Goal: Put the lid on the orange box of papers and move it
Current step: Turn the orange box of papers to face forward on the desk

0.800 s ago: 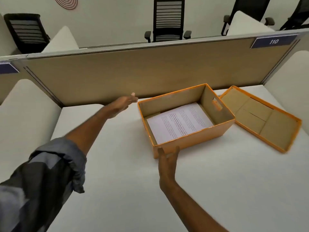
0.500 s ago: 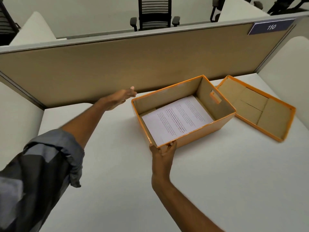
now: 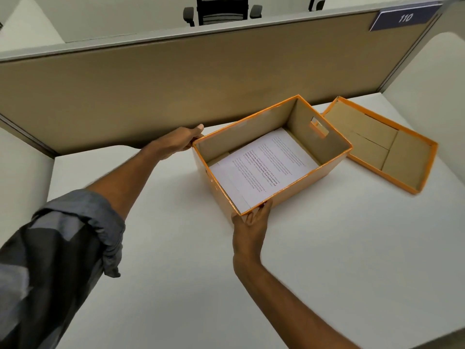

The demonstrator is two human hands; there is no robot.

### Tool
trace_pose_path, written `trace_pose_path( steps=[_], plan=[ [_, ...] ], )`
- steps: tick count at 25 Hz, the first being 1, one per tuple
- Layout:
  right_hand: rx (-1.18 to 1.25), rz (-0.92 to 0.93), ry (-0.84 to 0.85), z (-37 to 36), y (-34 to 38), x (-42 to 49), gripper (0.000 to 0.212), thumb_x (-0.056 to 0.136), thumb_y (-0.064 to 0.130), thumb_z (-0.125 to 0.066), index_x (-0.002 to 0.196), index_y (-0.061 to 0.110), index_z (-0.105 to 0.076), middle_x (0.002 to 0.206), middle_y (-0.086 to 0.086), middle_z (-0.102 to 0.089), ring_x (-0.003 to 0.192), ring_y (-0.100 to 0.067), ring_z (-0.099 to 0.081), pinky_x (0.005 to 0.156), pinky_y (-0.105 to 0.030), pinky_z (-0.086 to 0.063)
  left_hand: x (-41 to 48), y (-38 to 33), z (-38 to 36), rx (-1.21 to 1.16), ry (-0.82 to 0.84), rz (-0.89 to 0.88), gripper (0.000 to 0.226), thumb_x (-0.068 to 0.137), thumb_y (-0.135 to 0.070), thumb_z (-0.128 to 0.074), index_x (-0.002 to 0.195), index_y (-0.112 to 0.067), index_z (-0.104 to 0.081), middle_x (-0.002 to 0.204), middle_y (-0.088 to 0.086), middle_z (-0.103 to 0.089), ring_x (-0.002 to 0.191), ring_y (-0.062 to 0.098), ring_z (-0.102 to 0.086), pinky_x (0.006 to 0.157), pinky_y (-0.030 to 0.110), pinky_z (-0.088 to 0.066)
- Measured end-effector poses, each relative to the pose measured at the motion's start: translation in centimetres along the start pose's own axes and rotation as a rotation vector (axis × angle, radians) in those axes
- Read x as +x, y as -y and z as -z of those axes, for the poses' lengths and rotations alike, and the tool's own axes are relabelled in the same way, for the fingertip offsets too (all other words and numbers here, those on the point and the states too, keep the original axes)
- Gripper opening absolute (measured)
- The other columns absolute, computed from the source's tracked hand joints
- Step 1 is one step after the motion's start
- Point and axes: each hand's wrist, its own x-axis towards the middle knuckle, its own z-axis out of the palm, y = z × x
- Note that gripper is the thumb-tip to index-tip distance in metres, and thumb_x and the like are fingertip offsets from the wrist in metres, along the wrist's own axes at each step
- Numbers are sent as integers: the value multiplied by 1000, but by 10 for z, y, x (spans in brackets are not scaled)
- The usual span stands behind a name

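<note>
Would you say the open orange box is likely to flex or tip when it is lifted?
The orange box looks like thin cardboard without its lid, so it may flex. The papers lie flat and low, so tipping seems unlikely.

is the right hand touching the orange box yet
Touching. The head view shows the right hand at the near corner of the box, fingertips pressed against its orange wall up to the rim, no gap between them.
</note>
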Motion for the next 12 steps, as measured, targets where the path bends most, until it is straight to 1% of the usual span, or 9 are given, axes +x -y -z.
trace_pose_path(
  steps=[1,2,3,4,6,9,12],
  plan=[
    [-2,8,14,7,2,-2,97,90,-14,-62,161,31,-14,158,10,-42,142,-8,-46,119,-44,-39,-3,-1,-1,1,-24,-22,55,105,-51,-33,105,-5,-64,114,15,-60,111,20,-50,112,40,-39],
    [-1,18,34,15,4,-3,95,91,-14,-61,161,32,-15,157,12,-43,141,-4,-47,119,-43,-40,-6,-2,-1,-7,-59,-40,61,105,-49,-36,108,4,-67,118,19,-63,114,22,-54,113,44,-40],
    [1,27,54,22,6,-2,94,91,-14,-61,160,32,-18,156,13,-46,139,-1,-48,118,-41,-41,-10,-4,-1,-27,-90,-56,59,105,-45,-39,112,5,-68,121,20,-65,116,24,-57,112,46,-42],
    [8,35,74,31,10,-2,92,91,-15,-61,159,32,-21,154,14,-49,137,1,-50,118,-40,-41,-16,-5,-3,-47,-110,-76,51,105,-40,-43,115,3,-69,119,19,-67,115,24,-59,109,44,-45],
    [22,60,118,50,18,1,86,90,-16,-60,157,29,-31,149,12,-55,135,-2,-53,116,-40,-43,-29,-5,-6,-64,-118,-107,35,103,-27,-53,118,0,-70,116,18,-68,109,23,-61,106,42,-50],
    [8,85,213,82,30,6,79,89,-14,-63,152,29,-39,146,9,-58,135,-6,-54,114,-40,-45,-51,-3,-15,-78,-103,-123,33,100,-16,-59,125,2,-67,124,19,-71,111,24,-65,106,44,-51],
    [-64,91,303,117,43,11,73,91,-7,-65,145,37,-46,140,14,-62,132,-3,-56,108,-37,-49,-78,-6,-36,-126,-113,-122,31,97,-10,-62,125,3,-68,124,17,-72,118,31,-67,104,45,-53]
  ],
)
